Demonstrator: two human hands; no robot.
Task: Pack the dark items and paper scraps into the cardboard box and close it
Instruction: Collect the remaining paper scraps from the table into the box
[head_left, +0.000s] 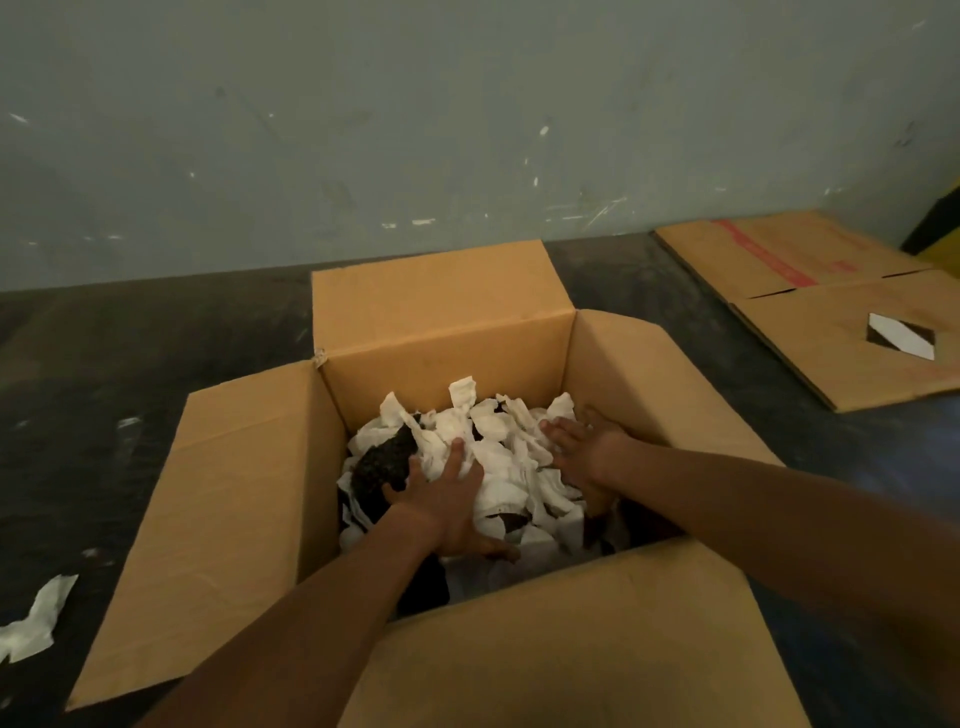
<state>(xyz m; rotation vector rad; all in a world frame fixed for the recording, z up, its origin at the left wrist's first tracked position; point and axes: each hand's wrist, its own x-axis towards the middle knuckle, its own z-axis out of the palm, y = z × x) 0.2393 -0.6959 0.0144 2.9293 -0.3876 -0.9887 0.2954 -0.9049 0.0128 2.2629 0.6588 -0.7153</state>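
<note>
An open cardboard box (249, 483) stands on the dark floor with all its flaps spread outward. Inside lies a heap of white paper scraps (498, 447) over dark items; one dark textured piece (384, 462) shows at the left of the heap. My left hand (447, 499) lies flat, fingers spread, on the scraps and touches the dark piece. My right hand (582, 452) rests flat on the right side of the heap, fingers apart. Neither hand grips anything. Whatever lies under the scraps is mostly hidden.
One loose white paper scrap (31, 623) lies on the floor at the lower left. A flattened cardboard sheet (810, 291) with red print and a diamond cut-out lies at the right rear. A grey wall (415, 130) runs close behind the box.
</note>
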